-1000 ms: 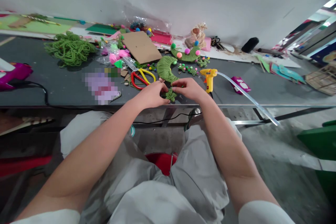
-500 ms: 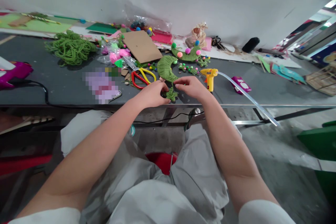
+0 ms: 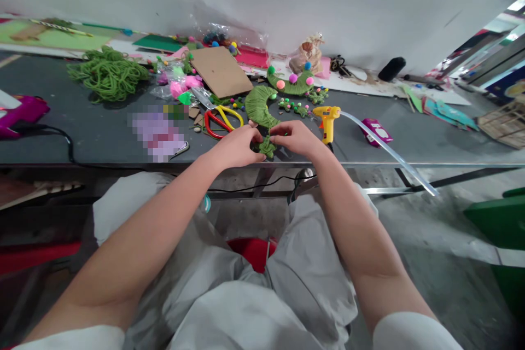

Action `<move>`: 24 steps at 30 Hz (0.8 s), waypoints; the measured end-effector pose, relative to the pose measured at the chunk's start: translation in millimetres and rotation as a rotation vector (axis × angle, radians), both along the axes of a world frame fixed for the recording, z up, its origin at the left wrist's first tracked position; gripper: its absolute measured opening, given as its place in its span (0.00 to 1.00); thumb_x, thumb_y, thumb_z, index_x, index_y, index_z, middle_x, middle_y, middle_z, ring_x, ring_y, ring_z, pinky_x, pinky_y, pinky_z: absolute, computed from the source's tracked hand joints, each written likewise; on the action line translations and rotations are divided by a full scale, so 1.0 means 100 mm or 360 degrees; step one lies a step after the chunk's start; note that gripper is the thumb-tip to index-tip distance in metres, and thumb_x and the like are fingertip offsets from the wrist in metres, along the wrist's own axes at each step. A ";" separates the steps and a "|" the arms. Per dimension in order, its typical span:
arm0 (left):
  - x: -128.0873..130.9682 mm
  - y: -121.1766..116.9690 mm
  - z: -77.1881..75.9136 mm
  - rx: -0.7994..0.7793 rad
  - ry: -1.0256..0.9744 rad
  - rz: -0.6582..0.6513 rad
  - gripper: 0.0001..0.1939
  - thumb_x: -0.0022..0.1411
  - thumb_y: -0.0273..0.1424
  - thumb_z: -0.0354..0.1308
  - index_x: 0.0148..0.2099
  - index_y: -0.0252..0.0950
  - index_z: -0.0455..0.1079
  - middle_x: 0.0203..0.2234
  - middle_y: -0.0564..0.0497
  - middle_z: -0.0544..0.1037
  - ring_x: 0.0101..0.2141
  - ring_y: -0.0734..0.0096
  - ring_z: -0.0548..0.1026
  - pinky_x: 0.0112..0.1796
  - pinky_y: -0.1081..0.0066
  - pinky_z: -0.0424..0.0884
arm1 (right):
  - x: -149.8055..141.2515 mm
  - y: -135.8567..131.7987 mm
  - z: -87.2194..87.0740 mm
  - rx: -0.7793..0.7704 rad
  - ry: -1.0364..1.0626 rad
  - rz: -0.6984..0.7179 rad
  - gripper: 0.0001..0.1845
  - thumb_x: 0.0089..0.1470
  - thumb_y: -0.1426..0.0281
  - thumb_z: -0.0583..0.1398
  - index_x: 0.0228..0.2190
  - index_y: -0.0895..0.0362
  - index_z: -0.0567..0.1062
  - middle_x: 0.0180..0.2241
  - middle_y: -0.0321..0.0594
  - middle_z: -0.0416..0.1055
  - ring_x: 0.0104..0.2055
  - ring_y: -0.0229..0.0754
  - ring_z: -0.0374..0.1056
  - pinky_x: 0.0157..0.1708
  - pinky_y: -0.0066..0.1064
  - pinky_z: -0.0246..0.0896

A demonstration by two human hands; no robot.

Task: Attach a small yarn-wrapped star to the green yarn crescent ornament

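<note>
A crescent wrapped in green yarn (image 3: 259, 105) lies on the table just beyond my fingers. Below its lower tip is a small green yarn-wrapped piece (image 3: 267, 149), which looks star-shaped. My left hand (image 3: 240, 146) curls around the left side of this piece, thumb and fingers bent onto it. From the other side, my right hand (image 3: 298, 138) pinches at the top of the same piece, near the crescent's tip. Fingers partly hide the spot between the two. Scissors with red and yellow handles (image 3: 221, 121) lie left of the crescent; a yellow glue gun (image 3: 328, 121) stands to the right.
A heap of green yarn (image 3: 110, 74) and a cardboard sheet (image 3: 222, 72) lie farther back. Behind the crescent is another green crescent with pompoms (image 3: 291, 83). A clear glue stick (image 3: 389, 145) sticks out past the table edge (image 3: 410, 165). A purple packet (image 3: 376, 133) lies nearby.
My right fingertips have shifted slightly left and in toward the small green piece. My left hand stays almost where it was.
</note>
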State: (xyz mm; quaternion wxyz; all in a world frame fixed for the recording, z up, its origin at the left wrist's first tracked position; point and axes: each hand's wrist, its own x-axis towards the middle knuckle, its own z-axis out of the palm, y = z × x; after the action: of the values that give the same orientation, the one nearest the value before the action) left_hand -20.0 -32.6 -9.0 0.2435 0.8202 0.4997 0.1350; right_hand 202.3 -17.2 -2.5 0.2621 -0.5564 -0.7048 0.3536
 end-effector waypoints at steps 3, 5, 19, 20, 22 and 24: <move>0.00 -0.01 0.01 -0.0006 0.0005 0.0007 0.23 0.59 0.40 0.74 0.54 0.37 0.78 0.53 0.40 0.80 0.50 0.51 0.81 0.52 0.58 0.77 | -0.02 -0.01 0.00 -0.0007 0.0016 -0.0005 0.10 0.53 0.72 0.68 0.38 0.60 0.87 0.34 0.42 0.82 0.36 0.42 0.73 0.43 0.36 0.70; 0.01 -0.01 0.01 -0.0010 0.0010 0.0011 0.23 0.59 0.40 0.75 0.53 0.38 0.78 0.54 0.41 0.80 0.51 0.51 0.81 0.52 0.58 0.77 | -0.03 -0.01 0.00 -0.0013 0.0026 -0.0009 0.09 0.52 0.72 0.68 0.37 0.60 0.87 0.35 0.42 0.83 0.36 0.42 0.74 0.42 0.35 0.71; 0.01 -0.01 0.02 -0.0014 0.0021 0.0005 0.23 0.59 0.40 0.74 0.53 0.38 0.78 0.54 0.41 0.80 0.52 0.50 0.80 0.53 0.57 0.76 | -0.06 -0.02 0.02 -0.0041 0.0071 -0.0057 0.07 0.51 0.74 0.67 0.33 0.59 0.86 0.35 0.44 0.84 0.38 0.44 0.76 0.42 0.35 0.72; 0.01 -0.01 0.02 -0.0015 0.0023 0.0005 0.23 0.59 0.40 0.74 0.53 0.38 0.77 0.54 0.41 0.80 0.52 0.50 0.80 0.54 0.57 0.76 | -0.06 -0.02 0.02 -0.0045 0.0075 -0.0057 0.07 0.51 0.74 0.67 0.33 0.59 0.86 0.35 0.44 0.84 0.38 0.44 0.76 0.42 0.35 0.71; 0.01 -0.02 0.03 -0.0017 0.0026 0.0003 0.22 0.59 0.40 0.74 0.54 0.37 0.77 0.54 0.40 0.80 0.52 0.50 0.80 0.54 0.57 0.76 | -0.07 -0.02 0.01 -0.0049 0.0082 -0.0056 0.06 0.51 0.74 0.67 0.33 0.59 0.86 0.34 0.43 0.84 0.37 0.43 0.75 0.41 0.35 0.71; 0.02 -0.02 0.05 -0.0020 0.0029 0.0004 0.23 0.60 0.39 0.74 0.54 0.37 0.77 0.55 0.40 0.80 0.53 0.49 0.80 0.54 0.57 0.76 | -0.08 -0.02 0.00 -0.0052 0.0087 -0.0055 0.06 0.51 0.73 0.67 0.32 0.59 0.85 0.34 0.42 0.83 0.36 0.42 0.74 0.41 0.35 0.71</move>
State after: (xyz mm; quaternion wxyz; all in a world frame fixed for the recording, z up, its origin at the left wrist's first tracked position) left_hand -18.4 -34.9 -4.4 0.2439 0.8192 0.5038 0.1248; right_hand 194.6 -19.6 -2.0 0.2783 -0.5627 -0.6818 0.3757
